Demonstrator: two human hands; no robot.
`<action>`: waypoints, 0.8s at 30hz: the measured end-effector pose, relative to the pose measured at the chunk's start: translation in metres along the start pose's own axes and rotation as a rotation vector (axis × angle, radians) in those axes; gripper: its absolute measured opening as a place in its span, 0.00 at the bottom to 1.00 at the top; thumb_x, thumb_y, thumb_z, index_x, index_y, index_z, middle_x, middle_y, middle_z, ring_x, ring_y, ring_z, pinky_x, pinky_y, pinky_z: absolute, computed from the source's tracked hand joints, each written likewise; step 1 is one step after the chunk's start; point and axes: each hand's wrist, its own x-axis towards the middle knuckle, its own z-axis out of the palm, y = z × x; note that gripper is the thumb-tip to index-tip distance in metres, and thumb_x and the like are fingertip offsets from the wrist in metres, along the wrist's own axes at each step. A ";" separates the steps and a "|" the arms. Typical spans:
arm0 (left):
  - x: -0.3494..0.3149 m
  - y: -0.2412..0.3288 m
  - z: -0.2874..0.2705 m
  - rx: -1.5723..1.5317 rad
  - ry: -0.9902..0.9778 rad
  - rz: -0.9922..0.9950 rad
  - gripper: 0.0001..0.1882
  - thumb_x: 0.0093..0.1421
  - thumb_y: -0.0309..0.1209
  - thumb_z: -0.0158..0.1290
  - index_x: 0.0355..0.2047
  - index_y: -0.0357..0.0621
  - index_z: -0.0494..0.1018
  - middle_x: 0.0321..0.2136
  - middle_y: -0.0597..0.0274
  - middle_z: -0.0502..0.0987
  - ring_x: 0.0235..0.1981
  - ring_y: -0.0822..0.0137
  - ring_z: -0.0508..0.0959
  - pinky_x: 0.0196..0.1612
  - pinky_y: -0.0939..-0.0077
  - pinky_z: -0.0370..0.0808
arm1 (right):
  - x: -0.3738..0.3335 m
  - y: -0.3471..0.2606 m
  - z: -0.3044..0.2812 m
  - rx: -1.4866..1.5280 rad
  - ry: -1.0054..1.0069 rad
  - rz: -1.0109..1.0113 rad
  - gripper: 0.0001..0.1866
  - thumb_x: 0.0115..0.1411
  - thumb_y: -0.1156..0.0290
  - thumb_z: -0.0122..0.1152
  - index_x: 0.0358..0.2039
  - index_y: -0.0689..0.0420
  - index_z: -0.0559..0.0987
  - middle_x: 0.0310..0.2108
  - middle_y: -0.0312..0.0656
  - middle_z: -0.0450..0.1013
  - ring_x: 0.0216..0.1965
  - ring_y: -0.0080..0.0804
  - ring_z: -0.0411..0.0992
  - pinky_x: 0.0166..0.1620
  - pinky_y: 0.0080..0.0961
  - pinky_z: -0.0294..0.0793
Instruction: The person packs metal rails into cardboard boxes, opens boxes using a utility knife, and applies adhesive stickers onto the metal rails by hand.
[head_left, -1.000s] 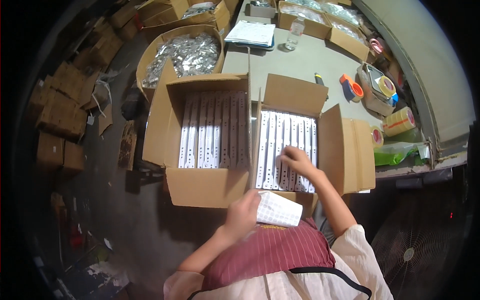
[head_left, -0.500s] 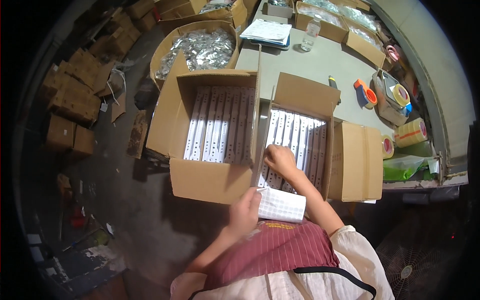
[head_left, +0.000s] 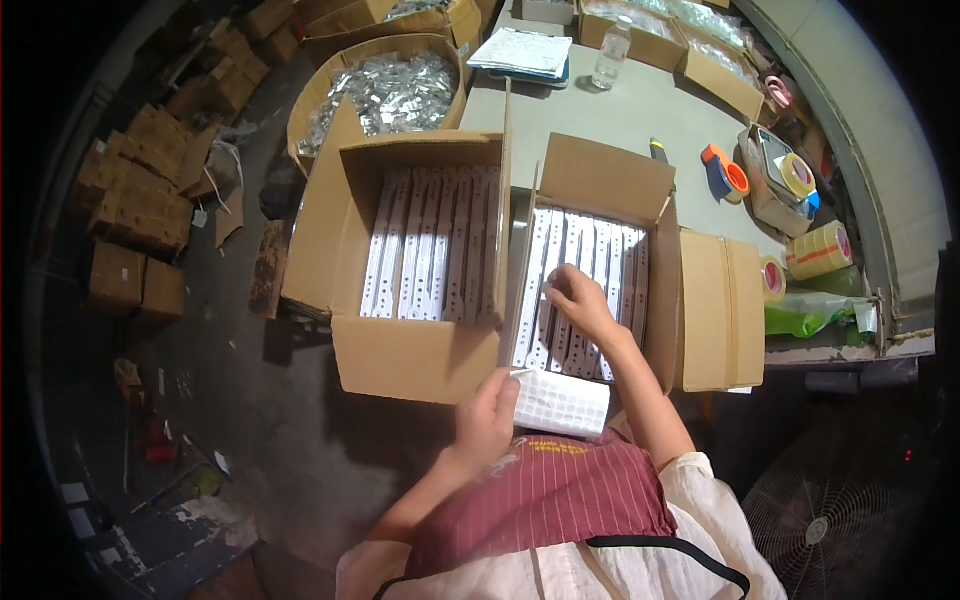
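Observation:
My left hand [head_left: 484, 418] is closed on a white sheet of round stickers [head_left: 565, 402], held low in front of my apron by its left edge. My right hand [head_left: 580, 300] is over the open right carton [head_left: 612, 165], fingertips pinched just above the packed rows. Something small and pale shows at those fingertips, too small to name. Inside that carton stand several long, pale metal strips [head_left: 590, 237] with dark holes, set side by side. To its left, another open carton [head_left: 415, 358] holds similar strips [head_left: 428, 250].
A grey table [head_left: 560, 115] bears a water bottle [head_left: 613, 55], a clipboard with papers [head_left: 520, 52], orange and blue tape [head_left: 727, 174] and a cutter [head_left: 658, 152]. A carton of small shiny packets [head_left: 390, 92] stands behind the left one. A fan [head_left: 815, 530] is at lower right.
My right hand has shifted a little right and away from me over the strips. The left hand keeps its hold on the sticker sheet. The whole view has moved slightly.

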 end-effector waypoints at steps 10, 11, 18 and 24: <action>-0.002 -0.003 0.001 0.017 0.014 0.031 0.12 0.70 0.33 0.46 0.45 0.40 0.75 0.30 0.45 0.79 0.33 0.48 0.81 0.36 0.61 0.75 | -0.020 0.004 0.012 -0.322 -0.032 -0.355 0.10 0.52 0.80 0.56 0.36 0.61 0.71 0.30 0.51 0.72 0.35 0.53 0.73 0.40 0.43 0.73; -0.003 -0.004 0.000 0.021 0.023 0.033 0.12 0.70 0.32 0.46 0.45 0.40 0.75 0.30 0.45 0.79 0.33 0.48 0.81 0.36 0.61 0.75 | -0.019 0.003 0.017 -0.320 -0.037 -0.358 0.10 0.52 0.80 0.56 0.36 0.61 0.71 0.30 0.51 0.72 0.35 0.53 0.73 0.40 0.43 0.73; -0.005 -0.004 0.004 0.010 0.053 0.030 0.12 0.70 0.32 0.46 0.45 0.39 0.75 0.29 0.45 0.79 0.31 0.50 0.81 0.35 0.63 0.75 | -0.015 0.003 0.020 -0.615 0.142 -0.442 0.13 0.49 0.75 0.64 0.35 0.61 0.72 0.33 0.49 0.72 0.38 0.49 0.71 0.44 0.40 0.70; -0.008 -0.002 -0.002 0.024 0.108 0.040 0.13 0.71 0.33 0.47 0.43 0.34 0.75 0.28 0.53 0.80 0.29 0.69 0.78 0.34 0.73 0.74 | -0.033 -0.023 -0.042 0.417 -0.182 0.183 0.16 0.60 0.62 0.67 0.36 0.62 0.77 0.29 0.36 0.74 0.30 0.22 0.71 0.35 0.23 0.72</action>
